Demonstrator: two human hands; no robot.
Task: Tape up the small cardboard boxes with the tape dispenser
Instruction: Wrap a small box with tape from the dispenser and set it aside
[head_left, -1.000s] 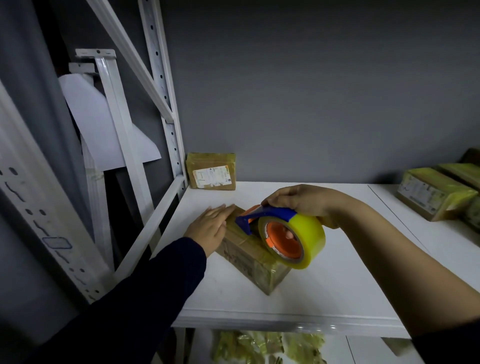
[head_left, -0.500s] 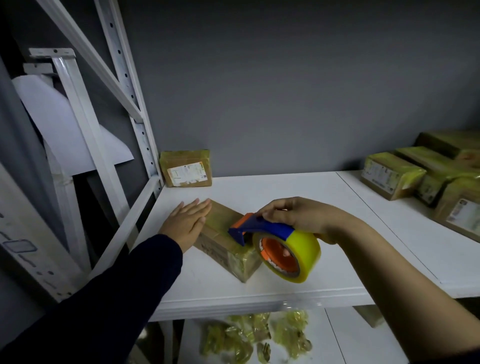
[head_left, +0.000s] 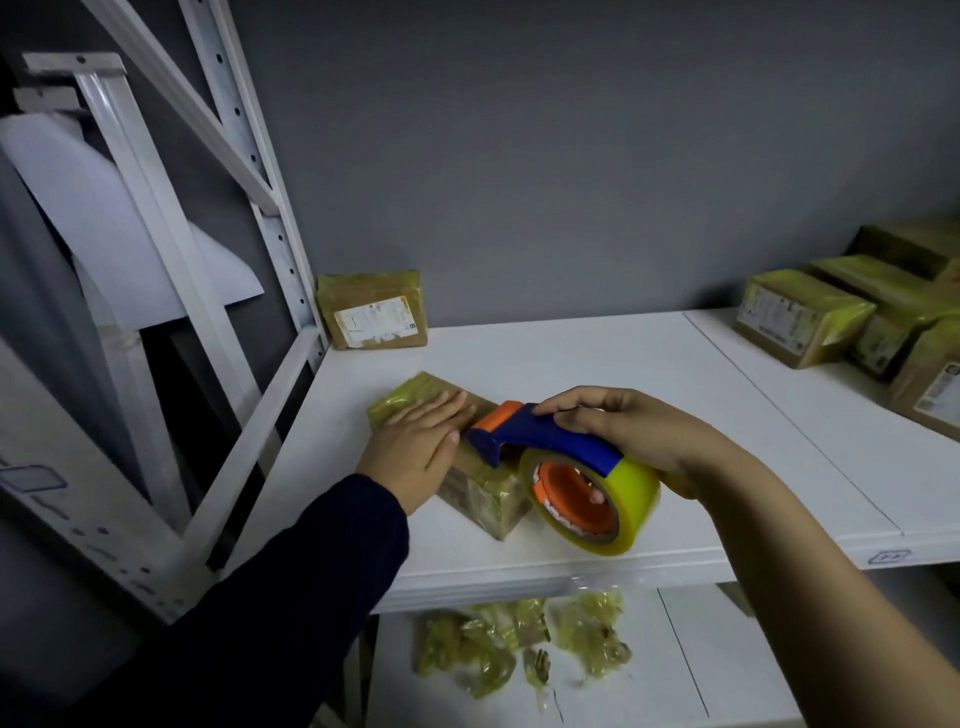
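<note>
on the white shelf (head_left: 675, 415), near its front edge, the small box (head_left: 483, 504) lies under the flat, open left hand (head_left: 415, 447); the right hand (head_left: 639, 431) grips the tape dispenser (head_left: 566, 447) at its top. if the box slides, the tape could wrinkle.

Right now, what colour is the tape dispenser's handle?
Blue, with an orange tip; the tape dispenser shows best in the head view.

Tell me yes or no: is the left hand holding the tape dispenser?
No, the left hand lies flat on the small cardboard box, while the right hand grips the tape dispenser.
</note>
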